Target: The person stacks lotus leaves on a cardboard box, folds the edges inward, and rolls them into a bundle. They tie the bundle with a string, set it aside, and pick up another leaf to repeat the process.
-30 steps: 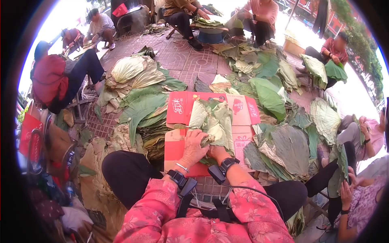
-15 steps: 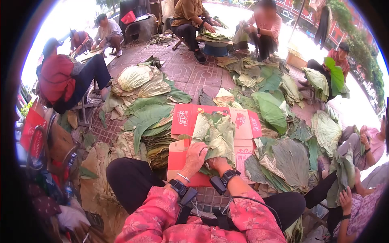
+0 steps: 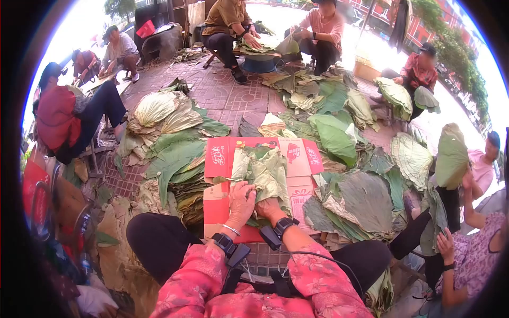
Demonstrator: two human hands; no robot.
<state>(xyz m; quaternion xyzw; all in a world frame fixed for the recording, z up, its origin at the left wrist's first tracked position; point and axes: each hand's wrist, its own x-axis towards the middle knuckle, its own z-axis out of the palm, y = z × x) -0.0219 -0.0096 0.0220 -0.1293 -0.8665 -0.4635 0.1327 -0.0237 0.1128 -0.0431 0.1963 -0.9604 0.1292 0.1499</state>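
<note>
A folded pale green leaf bundle [image 3: 268, 172] lies on a flattened red cardboard box [image 3: 217, 193] across my lap. My left hand [image 3: 241, 202] rests on the bundle's lower left edge, fingers bent against the leaf. At the bundle's lower edge, my right hand [image 3: 270, 209] reaches under the leaf, so its fingers are mostly hidden. Both wrists wear dark devices, and a bracelet circles the left one.
Leaf piles lie left [image 3: 180, 153] and right [image 3: 366, 201] of the box. Several people sit around on low stools; a person at the right holds up a leaf [image 3: 450, 156]. A blue tub [image 3: 259, 63] stands at the back. Bags [image 3: 40, 191] stand at the left.
The whole view has shifted, so the scene sits further left. My hands remain at the bundle's lower edge. At the right, a person's leaf is now raised upright.
</note>
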